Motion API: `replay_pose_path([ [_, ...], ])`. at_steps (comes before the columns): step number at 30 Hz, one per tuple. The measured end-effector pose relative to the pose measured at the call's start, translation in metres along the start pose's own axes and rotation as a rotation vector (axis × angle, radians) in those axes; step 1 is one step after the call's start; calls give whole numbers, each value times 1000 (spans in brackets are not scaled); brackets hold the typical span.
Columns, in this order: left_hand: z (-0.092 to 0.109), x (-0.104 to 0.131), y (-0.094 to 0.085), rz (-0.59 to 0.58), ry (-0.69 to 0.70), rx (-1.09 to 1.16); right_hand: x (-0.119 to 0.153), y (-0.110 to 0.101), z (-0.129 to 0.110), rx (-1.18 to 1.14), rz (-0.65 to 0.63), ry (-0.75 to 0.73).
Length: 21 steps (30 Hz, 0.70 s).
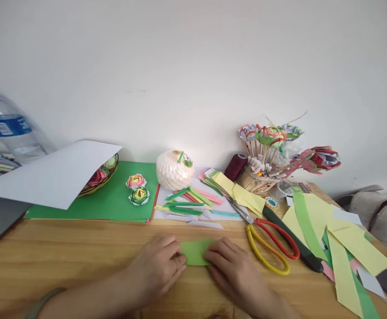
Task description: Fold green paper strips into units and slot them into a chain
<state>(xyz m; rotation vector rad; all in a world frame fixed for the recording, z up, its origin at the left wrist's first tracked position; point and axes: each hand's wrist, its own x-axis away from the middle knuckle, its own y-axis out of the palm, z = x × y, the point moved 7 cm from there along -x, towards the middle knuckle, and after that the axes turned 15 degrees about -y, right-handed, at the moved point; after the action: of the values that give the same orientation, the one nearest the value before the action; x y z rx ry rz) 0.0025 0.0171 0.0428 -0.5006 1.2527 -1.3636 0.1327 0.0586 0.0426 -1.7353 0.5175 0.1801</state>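
A light green paper strip (195,253) lies low over the wooden table, stretched between my two hands. My left hand (160,266) has its curled fingers closed on the strip's left end. At the right end, my right hand (234,271) pinches the paper with its fingers bent together. Scissors (273,241) with red and yellow handles rest just right of my right hand. Behind the hands lie several folded paper strips (187,206) in green, pink, yellow and white.
Two paper flowers (139,196) sit on a green sheet (114,210). A white ball-shaped object (175,170), a maroon thread spool (236,167) and a basket (256,180) of paper flowers stand behind. Yellow paper pieces (359,249) cover the right side; a bottle (10,128) leans at left.
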Motion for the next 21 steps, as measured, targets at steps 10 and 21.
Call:
replay_pose_path([
  [10,-34,-7,16,-143,-404,187,14,6,28,-80,130,299],
  [21,-45,-10,20,-214,-669,114,14,13,36,42,132,409],
])
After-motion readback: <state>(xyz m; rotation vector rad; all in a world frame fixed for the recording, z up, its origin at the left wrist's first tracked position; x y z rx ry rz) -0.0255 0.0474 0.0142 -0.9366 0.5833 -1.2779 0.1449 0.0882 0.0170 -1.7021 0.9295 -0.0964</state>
